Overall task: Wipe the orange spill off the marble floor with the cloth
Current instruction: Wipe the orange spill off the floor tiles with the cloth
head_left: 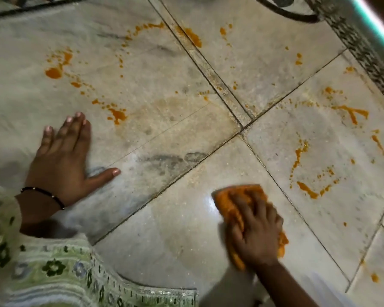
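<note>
My right hand lies on top of an orange cloth and presses it onto the pale marble floor at the lower right, fingers bent over the bunched fabric. My left hand rests flat on the floor at the left, fingers straight and thumb spread. Orange spill marks ring a smeared patch: blobs at the upper left, a streak just beyond my left fingertips, splashes at the top centre and trails on the right tile. The cloth sits left of those right trails.
Dark grout joints cross the floor between tiles. A speckled granite border runs along the upper right, with a dark curved object at the top. My green floral garment spreads over the floor at the lower left.
</note>
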`<move>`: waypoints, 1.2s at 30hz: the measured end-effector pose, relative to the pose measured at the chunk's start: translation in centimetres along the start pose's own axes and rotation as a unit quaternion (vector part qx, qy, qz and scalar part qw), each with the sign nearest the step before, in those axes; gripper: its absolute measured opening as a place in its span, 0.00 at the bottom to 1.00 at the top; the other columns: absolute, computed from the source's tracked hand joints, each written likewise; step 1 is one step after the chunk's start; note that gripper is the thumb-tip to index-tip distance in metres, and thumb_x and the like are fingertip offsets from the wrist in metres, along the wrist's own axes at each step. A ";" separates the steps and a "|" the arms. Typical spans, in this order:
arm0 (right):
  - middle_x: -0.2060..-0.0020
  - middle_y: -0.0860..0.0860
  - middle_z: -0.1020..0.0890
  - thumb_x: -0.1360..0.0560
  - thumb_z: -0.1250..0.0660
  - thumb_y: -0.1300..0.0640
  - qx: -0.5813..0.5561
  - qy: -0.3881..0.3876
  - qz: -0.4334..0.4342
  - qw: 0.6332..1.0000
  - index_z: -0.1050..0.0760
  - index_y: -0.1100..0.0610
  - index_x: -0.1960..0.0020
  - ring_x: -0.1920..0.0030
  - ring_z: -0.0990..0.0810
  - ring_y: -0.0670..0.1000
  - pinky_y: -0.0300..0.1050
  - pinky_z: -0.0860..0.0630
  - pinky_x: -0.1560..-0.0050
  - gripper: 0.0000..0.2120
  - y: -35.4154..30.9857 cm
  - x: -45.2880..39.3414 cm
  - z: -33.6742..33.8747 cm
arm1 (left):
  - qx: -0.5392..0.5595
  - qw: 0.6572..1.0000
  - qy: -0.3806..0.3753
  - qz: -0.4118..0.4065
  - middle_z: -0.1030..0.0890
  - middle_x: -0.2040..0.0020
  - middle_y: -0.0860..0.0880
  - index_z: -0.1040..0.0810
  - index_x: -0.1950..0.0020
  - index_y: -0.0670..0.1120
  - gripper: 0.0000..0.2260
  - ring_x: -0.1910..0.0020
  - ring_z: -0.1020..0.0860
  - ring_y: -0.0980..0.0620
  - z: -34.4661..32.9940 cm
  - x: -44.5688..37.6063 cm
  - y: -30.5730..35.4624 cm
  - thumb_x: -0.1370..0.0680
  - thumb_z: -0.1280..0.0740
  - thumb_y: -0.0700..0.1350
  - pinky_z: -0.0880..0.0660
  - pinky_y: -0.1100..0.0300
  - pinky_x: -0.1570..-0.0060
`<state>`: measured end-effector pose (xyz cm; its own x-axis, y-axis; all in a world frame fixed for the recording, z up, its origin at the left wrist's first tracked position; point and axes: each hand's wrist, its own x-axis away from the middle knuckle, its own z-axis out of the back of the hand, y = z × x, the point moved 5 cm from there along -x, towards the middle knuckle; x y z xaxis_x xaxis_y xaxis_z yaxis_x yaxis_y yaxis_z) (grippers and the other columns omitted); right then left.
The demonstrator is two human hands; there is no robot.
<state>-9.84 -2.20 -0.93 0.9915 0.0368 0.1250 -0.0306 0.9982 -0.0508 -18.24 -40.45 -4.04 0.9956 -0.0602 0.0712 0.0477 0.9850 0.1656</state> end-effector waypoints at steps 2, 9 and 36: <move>0.31 0.56 0.37 0.28 0.48 0.38 0.008 0.034 -0.098 0.995 0.40 0.42 0.29 0.39 0.33 0.64 0.63 0.36 0.44 0.28 -0.1 -4.0 0.7 | 0.003 1.000 0.002 -0.001 0.47 0.22 0.41 0.48 0.24 0.40 0.51 0.24 0.47 0.41 -0.1 0.0 0.0 0.33 0.53 0.77 0.63 0.53 0.28; 0.26 0.56 0.38 0.25 0.48 0.37 -0.016 0.013 0.037 0.999 0.44 0.43 0.25 0.29 0.41 0.64 0.70 0.47 0.34 0.30 -12.3 -5.5 -0.6 | 0.007 1.000 -0.013 -0.007 0.48 0.22 0.41 0.48 0.23 0.40 0.51 0.24 0.47 0.41 -0.1 -0.3 -0.3 0.33 0.54 0.77 0.68 0.59 0.30; 0.27 0.57 0.39 0.27 0.49 0.34 0.012 0.030 -0.018 0.999 0.42 0.42 0.26 0.34 0.38 0.65 0.65 0.41 0.39 0.31 -6.2 -9.0 0.6 | -0.004 1.000 -0.011 0.003 0.48 0.23 0.40 0.49 0.24 0.39 0.50 0.24 0.48 0.43 0.2 -0.1 -0.2 0.32 0.51 0.75 0.66 0.55 0.29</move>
<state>-18.63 -8.68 -1.10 0.9978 -0.0012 0.0660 0.0029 0.9997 -0.0242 -18.41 -40.66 -3.85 0.9939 -0.0582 0.0940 0.0430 0.9868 0.1564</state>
